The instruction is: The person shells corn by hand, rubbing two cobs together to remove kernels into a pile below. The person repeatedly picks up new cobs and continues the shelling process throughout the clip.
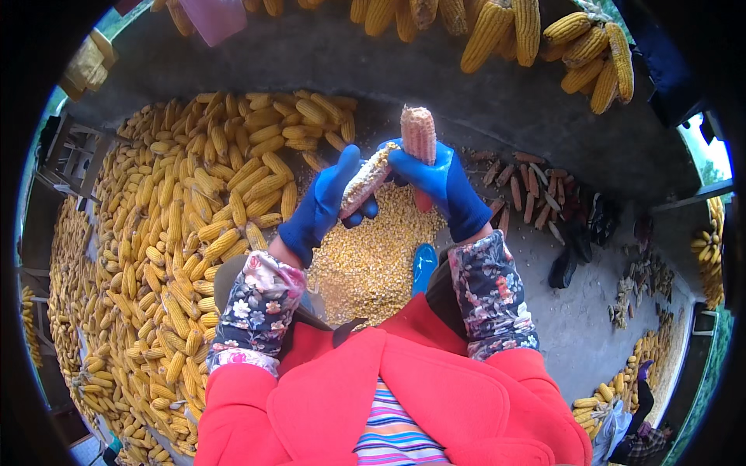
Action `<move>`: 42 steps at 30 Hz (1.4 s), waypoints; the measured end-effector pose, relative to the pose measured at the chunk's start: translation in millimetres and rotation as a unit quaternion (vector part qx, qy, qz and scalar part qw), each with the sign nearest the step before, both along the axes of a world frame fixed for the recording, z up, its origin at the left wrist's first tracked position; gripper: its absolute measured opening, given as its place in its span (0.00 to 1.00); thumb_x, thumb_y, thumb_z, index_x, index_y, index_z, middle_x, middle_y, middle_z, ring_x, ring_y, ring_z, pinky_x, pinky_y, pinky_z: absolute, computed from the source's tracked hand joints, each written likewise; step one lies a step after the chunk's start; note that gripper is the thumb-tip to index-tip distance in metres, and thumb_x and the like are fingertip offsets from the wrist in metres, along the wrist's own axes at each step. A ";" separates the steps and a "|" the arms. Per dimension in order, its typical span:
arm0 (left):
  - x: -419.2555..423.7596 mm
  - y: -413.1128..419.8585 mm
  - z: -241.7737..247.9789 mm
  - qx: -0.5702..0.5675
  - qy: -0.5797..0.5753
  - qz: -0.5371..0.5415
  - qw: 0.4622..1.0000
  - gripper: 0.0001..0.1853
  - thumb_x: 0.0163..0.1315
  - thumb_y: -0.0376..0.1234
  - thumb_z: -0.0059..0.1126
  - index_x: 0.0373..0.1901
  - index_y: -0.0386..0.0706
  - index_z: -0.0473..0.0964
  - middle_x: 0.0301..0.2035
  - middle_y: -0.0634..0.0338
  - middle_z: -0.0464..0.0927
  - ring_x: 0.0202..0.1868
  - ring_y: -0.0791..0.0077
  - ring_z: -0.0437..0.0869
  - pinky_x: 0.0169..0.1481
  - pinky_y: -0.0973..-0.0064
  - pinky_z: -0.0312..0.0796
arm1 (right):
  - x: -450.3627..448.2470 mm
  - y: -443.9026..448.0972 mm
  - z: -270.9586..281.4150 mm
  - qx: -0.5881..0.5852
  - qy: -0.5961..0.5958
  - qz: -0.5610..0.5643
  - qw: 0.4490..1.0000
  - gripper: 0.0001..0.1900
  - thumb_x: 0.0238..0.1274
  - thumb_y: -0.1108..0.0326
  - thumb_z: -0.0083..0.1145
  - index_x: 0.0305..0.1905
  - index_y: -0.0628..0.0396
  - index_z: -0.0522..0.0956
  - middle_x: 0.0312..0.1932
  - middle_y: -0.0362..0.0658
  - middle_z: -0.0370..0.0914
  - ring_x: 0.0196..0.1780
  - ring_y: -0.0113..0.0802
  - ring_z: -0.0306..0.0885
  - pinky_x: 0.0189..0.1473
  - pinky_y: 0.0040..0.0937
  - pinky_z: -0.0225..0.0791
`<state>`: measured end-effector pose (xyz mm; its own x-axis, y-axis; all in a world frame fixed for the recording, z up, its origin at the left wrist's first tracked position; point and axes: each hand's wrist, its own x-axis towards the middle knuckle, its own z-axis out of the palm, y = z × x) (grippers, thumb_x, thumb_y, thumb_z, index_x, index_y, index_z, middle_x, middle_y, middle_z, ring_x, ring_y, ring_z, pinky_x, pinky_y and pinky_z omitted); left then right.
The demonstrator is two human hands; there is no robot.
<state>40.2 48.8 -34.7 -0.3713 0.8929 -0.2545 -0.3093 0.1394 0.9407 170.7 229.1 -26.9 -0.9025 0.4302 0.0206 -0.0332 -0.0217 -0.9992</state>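
My left hand, in a blue glove, holds a mostly stripped corn cob with yellow kernels left at its upper end. My right hand, gloved the same way, grips a bare reddish cob that points up; its thumb lies against the upper end of the partly stripped one. The two cobs are close together. Below both hands a heap of loose corn kernels covers the floor between my legs. How the right fingers wrap behind the cob is partly hidden.
A large pile of corn ears spreads at the left. Bare cobs and dark shoes lie on the floor at the right. Corn bunches hang above. Another person is at the lower right.
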 end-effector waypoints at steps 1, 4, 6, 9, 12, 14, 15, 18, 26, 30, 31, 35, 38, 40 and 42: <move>0.3 0.8 1.9 -0.008 0.027 -0.002 1.000 0.35 0.76 0.64 0.43 0.54 0.43 0.81 0.28 0.61 0.83 0.26 0.81 0.81 0.28 0.84 0.68 | -0.9 1.5 0.0 -0.005 0.001 -0.002 1.000 0.18 0.69 0.62 0.68 0.56 0.62 0.83 0.45 0.43 0.86 0.47 0.28 0.85 0.51 0.30 0.79; 1.1 4.4 16.5 -0.036 0.075 -0.015 0.996 0.26 0.78 0.53 0.50 0.60 0.42 0.75 0.33 0.61 0.82 0.31 0.81 0.81 0.32 0.83 0.70 | -5.1 2.8 -1.1 -0.045 0.012 -0.027 0.999 0.16 0.70 0.62 0.67 0.54 0.62 0.83 0.43 0.42 0.86 0.44 0.29 0.85 0.48 0.30 0.80; -0.9 8.1 7.8 -0.012 0.050 -0.045 0.998 0.29 0.78 0.54 0.48 0.67 0.43 0.71 0.39 0.59 0.82 0.35 0.80 0.82 0.38 0.81 0.73 | -9.5 6.4 -8.1 -0.082 0.029 -0.045 0.995 0.16 0.70 0.62 0.67 0.53 0.62 0.84 0.42 0.43 0.86 0.43 0.30 0.85 0.47 0.30 0.80; 2.7 8.8 5.7 0.050 -0.032 -0.071 0.996 0.32 0.79 0.52 0.47 0.75 0.44 0.63 0.50 0.56 0.81 0.43 0.78 0.83 0.49 0.77 0.77 | -13.8 12.4 -14.6 -0.106 0.053 -0.061 0.991 0.15 0.71 0.62 0.65 0.52 0.62 0.84 0.42 0.43 0.86 0.43 0.32 0.86 0.46 0.31 0.80; 0.6 10.8 7.2 0.081 -0.128 -0.102 0.983 0.33 0.80 0.49 0.49 0.79 0.44 0.59 0.59 0.55 0.79 0.51 0.75 0.84 0.57 0.73 0.78 | -11.1 18.1 -11.5 -0.139 0.069 -0.077 0.985 0.14 0.70 0.63 0.64 0.52 0.63 0.84 0.42 0.44 0.86 0.43 0.33 0.86 0.47 0.31 0.80; -6.5 10.1 2.8 0.063 -0.165 -0.103 0.979 0.32 0.79 0.47 0.51 0.78 0.43 0.62 0.61 0.55 0.79 0.53 0.74 0.84 0.59 0.71 0.77 | -8.7 28.8 -13.8 -0.135 0.086 -0.093 0.983 0.14 0.69 0.64 0.64 0.51 0.63 0.85 0.41 0.45 0.86 0.43 0.33 0.86 0.47 0.31 0.80; -12.4 10.1 -4.7 0.045 -0.084 -0.083 0.992 0.31 0.79 0.47 0.53 0.76 0.43 0.65 0.60 0.55 0.80 0.54 0.74 0.84 0.60 0.71 0.77 | -3.7 40.9 -18.3 -0.105 0.100 -0.116 0.983 0.14 0.69 0.64 0.64 0.51 0.63 0.85 0.41 0.44 0.86 0.42 0.33 0.85 0.46 0.31 0.80; -32.5 17.9 -53.0 0.042 0.217 0.029 0.975 0.23 0.77 0.42 0.59 0.66 0.39 0.77 0.55 0.57 0.84 0.55 0.75 0.83 0.62 0.74 0.74 | 28.6 101.3 -22.0 0.092 0.145 -0.285 0.943 0.08 0.68 0.64 0.65 0.41 0.58 0.85 0.31 0.35 0.78 0.32 0.27 0.76 0.38 0.29 0.73; -79.3 25.4 -52.7 0.069 0.269 0.192 0.941 0.19 0.78 0.36 0.55 0.63 0.35 0.80 0.56 0.57 0.84 0.58 0.73 0.82 0.67 0.75 0.71 | 106.4 167.3 -34.5 0.036 0.167 -0.443 0.880 0.25 0.70 0.65 0.69 0.66 0.64 0.77 0.54 0.52 0.85 0.50 0.42 0.87 0.51 0.37 0.83; -87.5 8.5 -52.7 0.064 0.260 0.244 0.932 0.19 0.77 0.36 0.58 0.63 0.35 0.79 0.55 0.58 0.84 0.57 0.75 0.83 0.64 0.76 0.73 | 64.3 102.4 -19.9 0.074 0.025 -0.250 0.965 0.24 0.69 0.63 0.70 0.65 0.60 0.78 0.51 0.49 0.85 0.49 0.32 0.86 0.44 0.27 0.80; -89.7 10.5 -54.0 0.070 0.253 0.252 0.932 0.20 0.77 0.36 0.57 0.63 0.35 0.79 0.55 0.57 0.84 0.57 0.74 0.82 0.65 0.76 0.72 | 57.3 92.1 -16.0 0.069 -0.009 -0.221 0.973 0.25 0.68 0.62 0.71 0.65 0.60 0.79 0.50 0.48 0.86 0.49 0.30 0.86 0.42 0.25 0.79; -86.1 17.4 -42.8 -0.032 0.264 0.295 0.918 0.27 0.74 0.42 0.62 0.69 0.35 0.75 0.63 0.53 0.80 0.65 0.67 0.79 0.72 0.72 0.68 | 40.7 83.3 -34.2 0.217 -0.055 -0.140 0.964 0.29 0.64 0.62 0.71 0.68 0.59 0.77 0.53 0.47 0.86 0.53 0.34 0.86 0.55 0.32 0.77; -106.4 9.9 -55.6 -0.054 0.328 0.290 0.898 0.32 0.71 0.46 0.66 0.69 0.34 0.74 0.63 0.49 0.79 0.65 0.62 0.79 0.70 0.68 0.70 | 39.1 72.8 -47.8 0.238 -0.026 -0.104 0.965 0.31 0.62 0.64 0.69 0.70 0.57 0.75 0.58 0.50 0.85 0.59 0.39 0.85 0.61 0.35 0.75; -117.6 3.5 -61.9 -0.068 0.344 0.289 0.891 0.34 0.69 0.47 0.68 0.69 0.34 0.74 0.64 0.47 0.78 0.66 0.58 0.79 0.70 0.65 0.70 | 43.9 55.1 -39.2 0.258 -0.016 -0.086 0.962 0.29 0.63 0.63 0.68 0.68 0.56 0.77 0.58 0.54 0.85 0.60 0.44 0.86 0.59 0.37 0.76; -126.4 -0.8 -76.3 -0.111 0.399 0.269 0.869 0.35 0.68 0.48 0.68 0.68 0.33 0.74 0.63 0.45 0.79 0.66 0.56 0.79 0.70 0.64 0.70 | 60.2 42.6 -32.0 0.282 -0.051 -0.068 0.956 0.27 0.63 0.62 0.68 0.66 0.56 0.78 0.56 0.56 0.86 0.58 0.48 0.87 0.56 0.38 0.77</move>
